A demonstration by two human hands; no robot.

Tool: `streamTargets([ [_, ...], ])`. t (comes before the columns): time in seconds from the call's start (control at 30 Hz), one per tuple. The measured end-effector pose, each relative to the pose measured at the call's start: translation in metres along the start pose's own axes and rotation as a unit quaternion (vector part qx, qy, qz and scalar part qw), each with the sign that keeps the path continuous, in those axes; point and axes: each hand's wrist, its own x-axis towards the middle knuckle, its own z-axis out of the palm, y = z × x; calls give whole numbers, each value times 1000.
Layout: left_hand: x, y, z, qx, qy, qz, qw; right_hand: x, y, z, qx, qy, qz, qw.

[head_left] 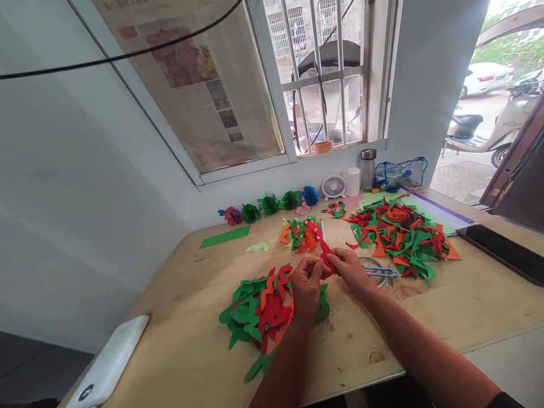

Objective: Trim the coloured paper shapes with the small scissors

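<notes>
Red piece (327, 268) between both hands (306, 277)

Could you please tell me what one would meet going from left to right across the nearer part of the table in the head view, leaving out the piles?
White object → left hand → red piece held between both hands → right hand → light-blue tool → black device.

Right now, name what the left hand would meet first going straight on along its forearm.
Likely the small pile of orange, green and red pieces beyond the left hand, though the hand's height above the table is unclear.
</notes>
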Motion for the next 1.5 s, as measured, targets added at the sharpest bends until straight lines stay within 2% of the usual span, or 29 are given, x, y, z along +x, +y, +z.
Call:
streamTargets([
  [0.2,5,3,-4,-13,25,26,999,-1,-2,1,24,0,-1,1000],
  [0.37,6,5,-6,-16,40,14,999,-1,-1,2,40,1,4,999],
  [0.6,4,-1,-6,-82,83,0,993,-1,-1,2,29,11,0,1000],
  [0.83,9,0,-9,-22,159,15,987,-2,-1,2,19,11,7,1000],
  [1.07,9,-5,-9,-46,135,2,990,-3,-3,3,17,3,2,1000],
  [1.17,10,-10,-10,-43,154,1,987,-4,-2,3,8,1,-2,1000],
  [1.37,14,-12,-16,-40,230,13,972,-3,9,3,-37,-73,0,997],
  [1.5,14,-9,-17,-44,250,13,967,-3,17,3,-155,-104,-9,982],
])
